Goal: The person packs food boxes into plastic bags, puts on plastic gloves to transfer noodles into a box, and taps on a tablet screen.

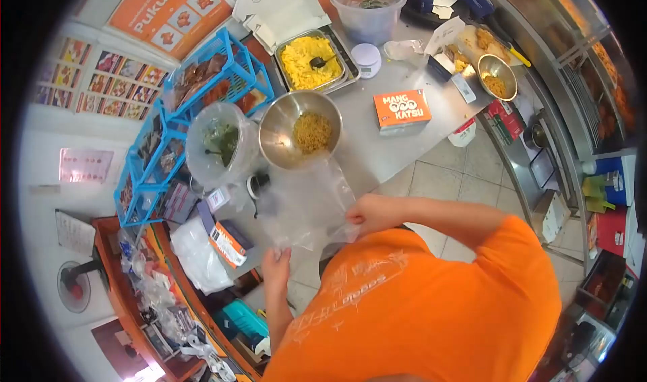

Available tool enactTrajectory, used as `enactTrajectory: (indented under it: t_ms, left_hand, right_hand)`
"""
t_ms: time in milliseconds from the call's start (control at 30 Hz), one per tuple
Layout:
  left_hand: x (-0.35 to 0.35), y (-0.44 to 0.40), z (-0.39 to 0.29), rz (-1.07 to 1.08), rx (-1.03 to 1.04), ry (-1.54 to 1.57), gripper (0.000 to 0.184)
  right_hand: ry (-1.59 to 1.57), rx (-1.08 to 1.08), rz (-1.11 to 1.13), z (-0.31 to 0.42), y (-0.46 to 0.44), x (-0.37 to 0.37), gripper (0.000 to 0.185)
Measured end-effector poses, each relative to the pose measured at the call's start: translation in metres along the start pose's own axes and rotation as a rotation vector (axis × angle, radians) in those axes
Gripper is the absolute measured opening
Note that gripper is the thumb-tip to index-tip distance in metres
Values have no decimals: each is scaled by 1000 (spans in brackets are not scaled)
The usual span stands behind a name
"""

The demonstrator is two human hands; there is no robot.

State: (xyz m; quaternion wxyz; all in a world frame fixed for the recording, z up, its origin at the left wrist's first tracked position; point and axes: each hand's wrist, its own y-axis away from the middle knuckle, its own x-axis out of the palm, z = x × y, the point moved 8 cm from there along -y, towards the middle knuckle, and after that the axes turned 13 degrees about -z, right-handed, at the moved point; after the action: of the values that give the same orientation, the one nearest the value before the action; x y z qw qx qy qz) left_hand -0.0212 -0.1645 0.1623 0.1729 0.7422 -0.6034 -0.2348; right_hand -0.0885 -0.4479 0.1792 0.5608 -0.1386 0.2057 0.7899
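A clear plastic bag (303, 203) is stretched between my two hands in front of my body. My right hand (369, 213) is closed in a pinch on the bag's near right edge. My left hand (275, 267) grips the bag's lower left edge between thumb and fingers. Just beyond the bag stands a steel bowl (273, 129) with a brown crumbly food (313, 133) in it. Left of that bowl is a clear tub (195, 154) holding green leaves (222, 143).
A metal tray of yellow food (306, 58) with a dark spoon stands at the back. An orange box (402, 110), a white scale (366, 57) and a smaller steel bowl (490, 64) are on the counter (367, 156). Blue crates (138, 163) line the left side.
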Motion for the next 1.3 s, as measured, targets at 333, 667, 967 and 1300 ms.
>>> enactTrajectory:
  t_ms: [333,667,967,1300]
  left_hand:
    - [36,10,-60,150,-148,-82,20]
    - [13,3,-67,330,-121,137,21]
    - [-22,-19,-54,344,-517,142,32]
    - [-72,-59,-72,491,-401,100,36]
  right_hand:
    - [1195,416,-467,-169,-13,-199,108]
    - [811,432,-315,-187,-27,-212,105]
    - [-17,20,-597,99,-9,-143,112]
    - [-181,-719,-686,177,-116,97,114]
